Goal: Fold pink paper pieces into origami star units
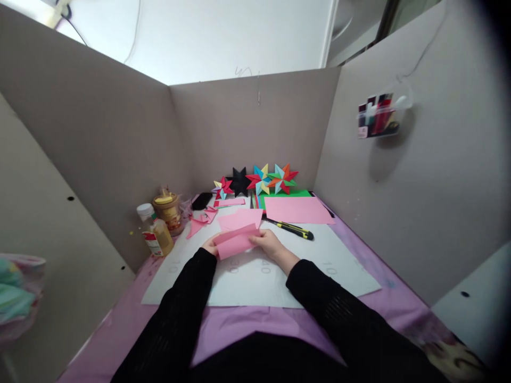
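Between both hands, a folded sheet of pink paper (236,243) is held above a white sheet (255,290) with numbers on it. My left hand (210,244) grips the paper's left end, its fingers partly hidden behind it. My right hand (269,243) pinches the right end between thumb and fingers. Just behind lies another piece of pink paper (241,217). A black and yellow utility knife (293,229) rests to the right of my right hand. Folded pink paper pieces (202,221) lie beyond my left hand.
Several folded paper stars (261,179) stand against the grey back panel (255,122). A large pink sheet (297,210) lies over green paper at the back right. At the left stand a glue bottle (157,234) and a brown jar (168,213); a black phone (202,201) lies behind.
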`<state>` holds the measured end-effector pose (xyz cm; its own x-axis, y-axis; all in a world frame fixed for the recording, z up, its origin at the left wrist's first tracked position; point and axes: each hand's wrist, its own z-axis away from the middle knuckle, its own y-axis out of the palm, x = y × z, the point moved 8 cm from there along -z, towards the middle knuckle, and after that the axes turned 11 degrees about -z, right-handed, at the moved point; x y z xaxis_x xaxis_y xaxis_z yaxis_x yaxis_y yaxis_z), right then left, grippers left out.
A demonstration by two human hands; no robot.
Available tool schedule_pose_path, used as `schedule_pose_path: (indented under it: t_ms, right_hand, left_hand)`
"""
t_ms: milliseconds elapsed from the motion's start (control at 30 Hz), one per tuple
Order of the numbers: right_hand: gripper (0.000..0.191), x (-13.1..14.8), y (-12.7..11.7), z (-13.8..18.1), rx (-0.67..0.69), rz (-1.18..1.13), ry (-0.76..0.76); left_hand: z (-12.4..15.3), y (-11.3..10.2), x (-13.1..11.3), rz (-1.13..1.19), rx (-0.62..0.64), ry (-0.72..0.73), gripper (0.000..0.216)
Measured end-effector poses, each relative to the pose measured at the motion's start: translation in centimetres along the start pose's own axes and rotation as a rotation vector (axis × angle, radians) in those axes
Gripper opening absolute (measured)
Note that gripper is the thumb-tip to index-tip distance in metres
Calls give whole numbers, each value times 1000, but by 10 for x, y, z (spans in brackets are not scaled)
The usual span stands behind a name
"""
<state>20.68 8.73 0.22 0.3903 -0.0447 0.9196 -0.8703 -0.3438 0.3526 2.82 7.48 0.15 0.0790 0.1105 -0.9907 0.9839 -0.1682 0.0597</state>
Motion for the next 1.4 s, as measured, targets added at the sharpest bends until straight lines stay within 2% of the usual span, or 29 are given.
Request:
schedule_pose_path:
  t_ms: [100,200,300,400,567,667,867,900,1000,1067,1233,1400]
  right_hand:
    - [29,12,-10,0,-124,126,-111]
    - [28,22,-18,0,-211,204,-193]
    - [27,23,-20,-1,-209,197,-224]
    - [27,21,-16,-1,-177,180,-225]
    - [27,22,-4,2,-136,146,-231]
    - [26,23,-8,1,-179,58,-240]
    - [27,20,-21,-1,-278,6,-250]
    - [27,20,-22,-1,-285,19,-259]
    - [30,23,-23,1,-305,92,-294]
    - [30,25,-22,2,-311,128,-321]
    - [34,21,-15,0,-231,87,-279]
    - [29,18,-8,-1,-150,195,-233]
  left_hand:
    - [-3,-5,0,35,-69,-15,55]
    - [-4,-10,-8,-27,-142,63,53]
    - [-2,-6,-16,-161,-147,167,56]
    - [0,-1,-15,-258,-165,152,48]
    - [7,-16,-19,-411,-354,91,30]
    - [8,-22,-23,-469,-412,94,29]
    - [6,-13,-19,-258,-363,148,36]
    - [6,-11,-19,-227,-359,148,42]
    - [7,-9,-21,-208,-347,143,79]
    - [7,-8,-23,-230,-332,143,91]
    - [6,-10,-22,-326,-335,136,74]
    - [5,-15,-18,-380,-362,131,63]
